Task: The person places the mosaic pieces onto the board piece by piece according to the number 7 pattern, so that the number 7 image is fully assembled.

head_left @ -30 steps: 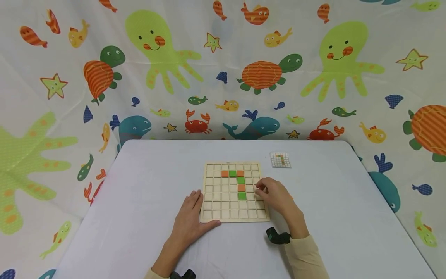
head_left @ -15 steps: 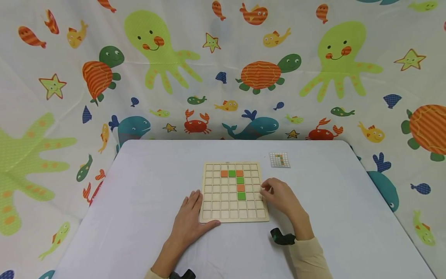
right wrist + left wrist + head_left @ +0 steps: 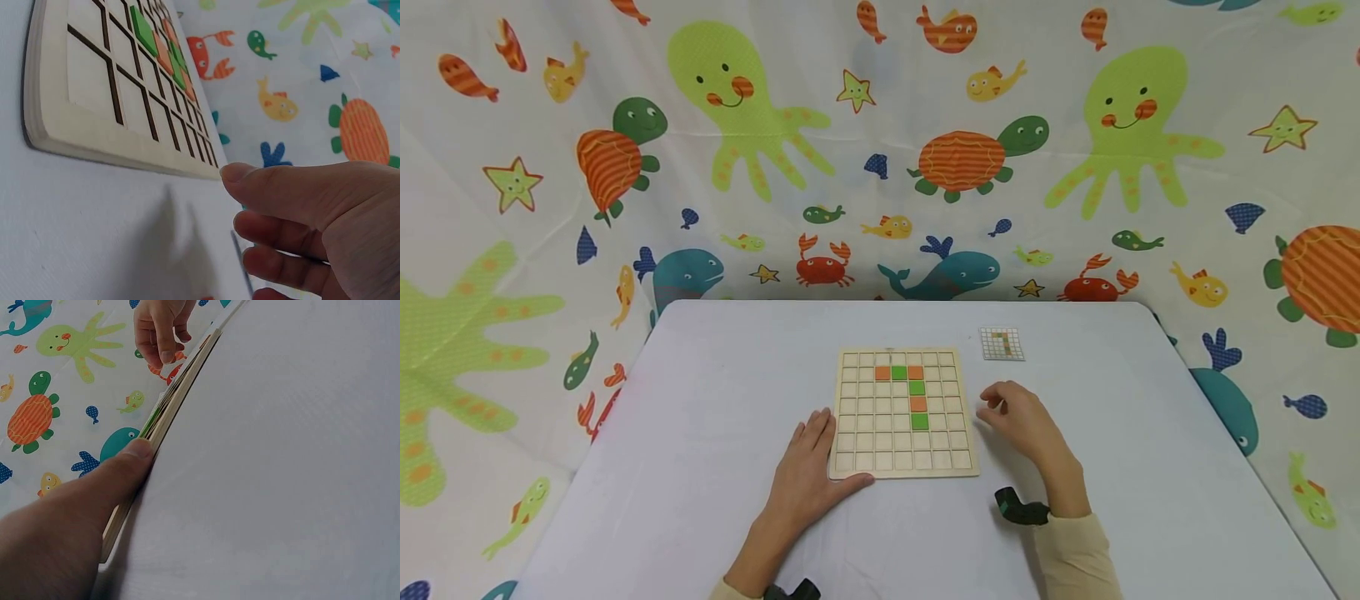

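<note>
A square wooden grid board [image 3: 880, 460] lies on the table. Orange and green square tiles sit in some cells: a short row near the far side, then a column running toward the person, ending in a green tile [image 3: 920, 422]. My left hand [image 3: 808, 471] rests at the board's near left corner, fingers along the left side, its thumb [image 3: 128, 465] against the near edge. Just beyond the right side, my right hand [image 3: 1022, 421] hovers above the table, fingers loosely bent. Nothing shows between its thumb [image 3: 269, 187] and fingers.
Behind the board to the right lies a small card [image 3: 1002, 343] printed with a grid and a coloured pattern. A white cloth covers the table [image 3: 730, 375]. A curtain with sea animals [image 3: 865, 167] hangs around its back and sides.
My right hand has drawn away to the right, from over the board's right columns to beside it. The left hand and the tiles have stayed put.
</note>
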The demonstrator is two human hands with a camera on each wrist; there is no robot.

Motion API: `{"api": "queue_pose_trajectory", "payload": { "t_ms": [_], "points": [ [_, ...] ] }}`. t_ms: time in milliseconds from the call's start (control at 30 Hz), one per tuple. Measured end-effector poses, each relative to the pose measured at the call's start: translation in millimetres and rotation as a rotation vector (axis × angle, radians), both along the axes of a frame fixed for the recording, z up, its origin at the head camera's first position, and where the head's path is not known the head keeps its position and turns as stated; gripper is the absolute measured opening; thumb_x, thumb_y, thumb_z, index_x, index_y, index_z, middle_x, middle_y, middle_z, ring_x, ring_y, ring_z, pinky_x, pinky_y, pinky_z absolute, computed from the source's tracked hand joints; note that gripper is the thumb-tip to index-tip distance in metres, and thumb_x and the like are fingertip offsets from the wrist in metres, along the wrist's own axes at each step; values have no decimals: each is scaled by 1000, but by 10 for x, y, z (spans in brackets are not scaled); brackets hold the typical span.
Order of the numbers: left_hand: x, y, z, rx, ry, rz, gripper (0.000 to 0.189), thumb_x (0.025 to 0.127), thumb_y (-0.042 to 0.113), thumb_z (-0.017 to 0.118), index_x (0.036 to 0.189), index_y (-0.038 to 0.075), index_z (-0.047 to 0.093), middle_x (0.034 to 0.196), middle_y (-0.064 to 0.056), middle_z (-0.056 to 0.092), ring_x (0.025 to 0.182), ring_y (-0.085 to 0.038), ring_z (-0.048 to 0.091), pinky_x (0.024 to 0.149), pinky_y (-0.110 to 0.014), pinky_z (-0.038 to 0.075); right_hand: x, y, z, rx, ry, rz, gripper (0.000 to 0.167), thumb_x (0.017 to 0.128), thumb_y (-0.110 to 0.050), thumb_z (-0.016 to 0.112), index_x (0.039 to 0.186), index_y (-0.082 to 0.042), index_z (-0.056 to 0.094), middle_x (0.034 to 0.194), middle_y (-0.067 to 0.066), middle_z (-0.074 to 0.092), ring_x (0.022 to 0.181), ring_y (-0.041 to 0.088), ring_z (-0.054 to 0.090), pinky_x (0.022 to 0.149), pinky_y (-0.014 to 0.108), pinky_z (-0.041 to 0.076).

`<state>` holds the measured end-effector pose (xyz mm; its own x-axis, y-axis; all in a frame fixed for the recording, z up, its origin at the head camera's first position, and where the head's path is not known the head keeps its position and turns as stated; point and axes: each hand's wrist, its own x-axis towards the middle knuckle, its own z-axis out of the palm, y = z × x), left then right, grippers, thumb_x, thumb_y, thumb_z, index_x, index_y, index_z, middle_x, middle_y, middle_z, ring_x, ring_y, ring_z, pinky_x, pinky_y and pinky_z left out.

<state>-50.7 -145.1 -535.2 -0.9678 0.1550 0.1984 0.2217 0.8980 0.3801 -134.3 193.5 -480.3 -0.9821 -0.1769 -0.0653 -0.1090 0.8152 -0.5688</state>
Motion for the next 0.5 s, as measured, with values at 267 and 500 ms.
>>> {"api": "queue_pose_trajectory", "payload": {
  "t_ms": [267,500],
  "points": [
    [-5,-2,-15,-3,16,-2,112,72,73,73,148,-4,44,156,-18,43,148,-33,37,125,-46,29,3,139,3,-1,-8,-30,29,89,-19,74,113,-4,67,102,9,66,87,21,56,69,29,48],
    [2,-7,-11,1,45,-8,112,71,73,74,146,-5,46,154,-20,45,146,-35,40,122,-49,32,7,206,5,6,-41,-64,32,88,-20,76,114,-5,67,104,11,65,90,23,56,69,28,50]
  ]
}}
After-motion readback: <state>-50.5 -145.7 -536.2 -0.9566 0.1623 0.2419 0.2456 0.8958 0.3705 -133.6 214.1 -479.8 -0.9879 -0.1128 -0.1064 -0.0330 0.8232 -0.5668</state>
